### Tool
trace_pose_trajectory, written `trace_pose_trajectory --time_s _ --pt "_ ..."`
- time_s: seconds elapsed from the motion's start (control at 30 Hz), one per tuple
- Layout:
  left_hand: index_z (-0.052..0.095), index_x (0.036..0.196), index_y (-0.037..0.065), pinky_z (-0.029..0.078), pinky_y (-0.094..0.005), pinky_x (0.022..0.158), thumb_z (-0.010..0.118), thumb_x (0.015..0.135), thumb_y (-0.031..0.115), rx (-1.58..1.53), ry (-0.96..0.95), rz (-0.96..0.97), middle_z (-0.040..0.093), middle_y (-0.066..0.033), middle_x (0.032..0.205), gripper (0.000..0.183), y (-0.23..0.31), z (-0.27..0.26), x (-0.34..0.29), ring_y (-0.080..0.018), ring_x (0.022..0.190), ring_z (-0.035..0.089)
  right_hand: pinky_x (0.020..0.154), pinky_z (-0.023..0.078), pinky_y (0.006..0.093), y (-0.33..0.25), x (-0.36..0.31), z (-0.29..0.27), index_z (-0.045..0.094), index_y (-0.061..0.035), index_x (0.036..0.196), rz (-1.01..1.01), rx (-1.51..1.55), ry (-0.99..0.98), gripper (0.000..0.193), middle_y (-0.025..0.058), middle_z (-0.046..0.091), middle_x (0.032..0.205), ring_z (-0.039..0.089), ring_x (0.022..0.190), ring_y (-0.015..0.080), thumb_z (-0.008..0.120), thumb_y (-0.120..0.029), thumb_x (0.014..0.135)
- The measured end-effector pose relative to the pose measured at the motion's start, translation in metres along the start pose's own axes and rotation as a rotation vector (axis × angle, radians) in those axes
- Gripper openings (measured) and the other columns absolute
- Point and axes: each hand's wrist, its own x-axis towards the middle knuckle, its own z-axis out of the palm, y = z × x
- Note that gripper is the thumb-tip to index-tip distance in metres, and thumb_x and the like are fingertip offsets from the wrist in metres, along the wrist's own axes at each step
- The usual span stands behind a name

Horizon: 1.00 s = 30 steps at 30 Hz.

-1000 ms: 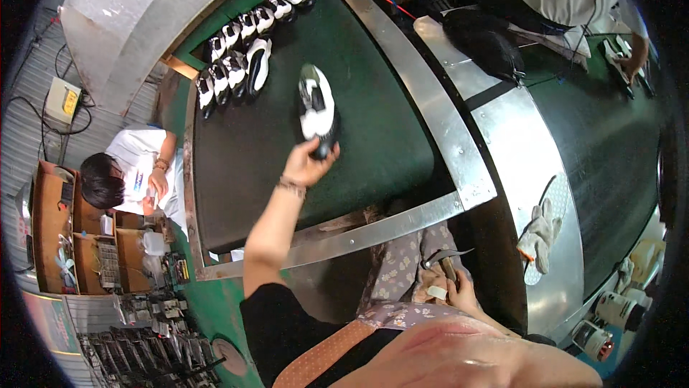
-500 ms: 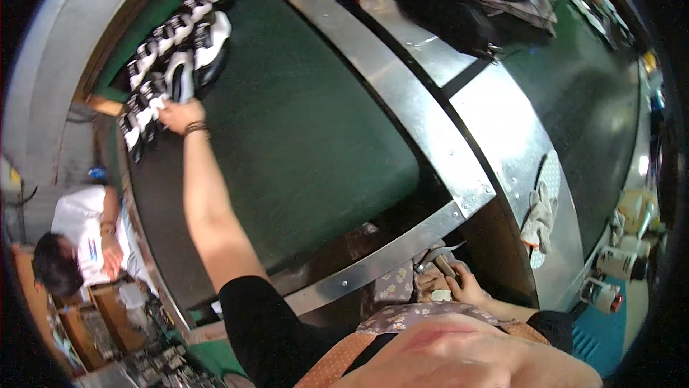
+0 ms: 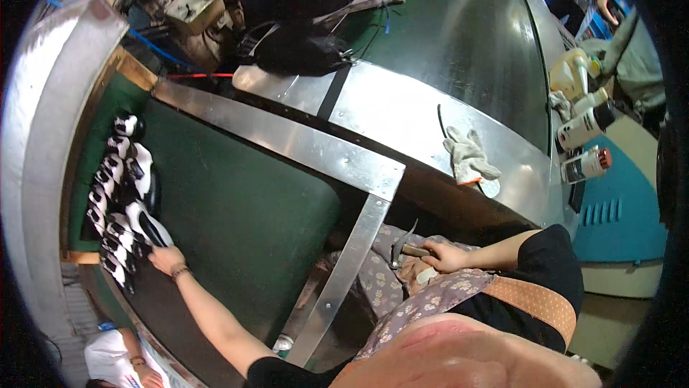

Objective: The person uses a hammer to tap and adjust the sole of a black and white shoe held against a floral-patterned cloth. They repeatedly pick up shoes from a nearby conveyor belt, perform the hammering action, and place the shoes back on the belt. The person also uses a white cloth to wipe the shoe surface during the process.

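Observation:
At the far left, on the green belt [image 3: 237, 201], lies a cluster of black-and-white shoes [image 3: 108, 180], set close together in rows. My left hand [image 3: 166, 259] reaches to the near edge of this cluster. Its fingers close on the end of one black-and-white shoe [image 3: 148, 224], which lies tilted against the others. The fingertips are partly hidden behind it. Over my lap, my right hand [image 3: 448, 256] grips the wooden handle of a hammer [image 3: 415, 250] with a thin, curved metal head. A patterned apron [image 3: 384, 262] lies under it.
Metal rails [image 3: 287, 130] border the belt. A work glove [image 3: 470, 158] lies on the metal ledge across a gap. Beyond are a black bag-like thing [image 3: 301, 51] and a second belt [image 3: 459, 22]. Bottles [image 3: 585, 128] stand at right. A person in white [image 3: 115, 359] sits at lower left.
The view has swung to the right, so the shoes appear lower and further left. My left hand stays on the shoe; my right hand still holds the hammer over my lap.

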Motion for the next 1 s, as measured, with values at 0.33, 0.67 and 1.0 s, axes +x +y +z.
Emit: trace_pose_trajectory --time_s 0.33,0.67,1.0 --pt "0.060 0.094 -0.007 0.050 -0.0362 0.059 0.073 0.072 0.008 -1.038 -0.755 -0.403 0.064 -0.0111 0.088 0.030 -0.018 -0.109 -0.219 -0.0219 0.068 0.061 0.088 0.048 0.0488 0.025 0.007 0.013 0.050 -0.0070 0.128 -0.051 -0.050 -0.002 0.043 0.0247 0.064 0.111 0.061 0.101 0.0430 0.055 -0.033 0.094" --pt "0.035 0.133 -0.015 0.050 -0.0495 0.101 0.048 0.081 -0.005 -2.270 -0.964 -0.648 0.046 -0.0300 0.131 0.054 -0.005 -0.230 -0.307 -0.0396 0.118 0.053 0.081 0.050 0.0490 0.047 0.002 0.027 0.052 -0.0069 0.123 -0.174 0.065 -0.010 0.039 0.0242 0.065 0.104 0.063 0.096 0.0414 0.055 -0.031 0.092" --pt "0.033 0.144 -0.002 0.034 -0.0492 0.111 0.056 0.092 0.030 -2.426 -0.904 -0.035 0.044 -0.0200 0.144 0.065 0.039 -0.251 -0.433 -0.0339 0.132 0.043 0.087 0.048 0.0474 0.047 -0.007 0.013 0.056 -0.0047 0.120 -0.235 0.000 0.019 0.038 0.0242 0.064 0.110 0.061 0.102 0.0416 0.054 -0.030 0.092"
